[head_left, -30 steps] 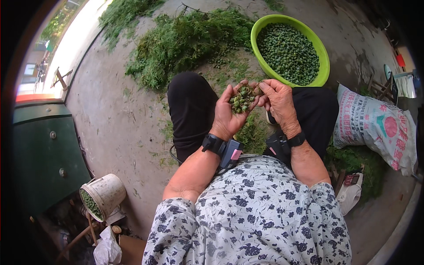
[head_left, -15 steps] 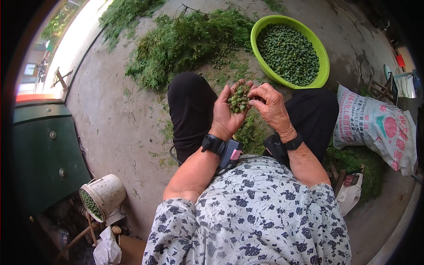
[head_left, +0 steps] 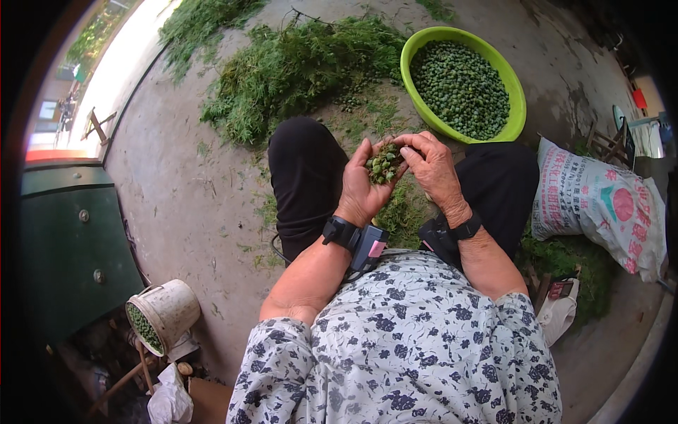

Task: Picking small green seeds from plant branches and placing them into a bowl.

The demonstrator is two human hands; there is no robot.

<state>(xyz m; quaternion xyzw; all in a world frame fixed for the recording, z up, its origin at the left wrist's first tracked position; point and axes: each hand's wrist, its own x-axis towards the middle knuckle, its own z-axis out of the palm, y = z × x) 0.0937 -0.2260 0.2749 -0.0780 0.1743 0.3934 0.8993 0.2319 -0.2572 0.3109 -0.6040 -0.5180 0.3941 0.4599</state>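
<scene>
My left hand (head_left: 360,189) is cupped palm up and holds a small bunch of green pods (head_left: 383,165) above my knees. My right hand (head_left: 432,169) lies against the same bunch from the right, its fingertips pinching at the top of it. A bright green basin (head_left: 516,92) full of small round green seeds stands on the ground just beyond my hands. A heap of cut green plants (head_left: 296,67) lies to the left of the basin.
A printed white sack (head_left: 600,208) lies at my right on more green cuttings. A white bucket (head_left: 166,311) tipped on its side with green seeds in it is at lower left, beside a dark green metal box (head_left: 67,247). Concrete floor all around.
My right hand has closed in over the bunch of pods from the right; both hands have drifted slightly lower and stay together.
</scene>
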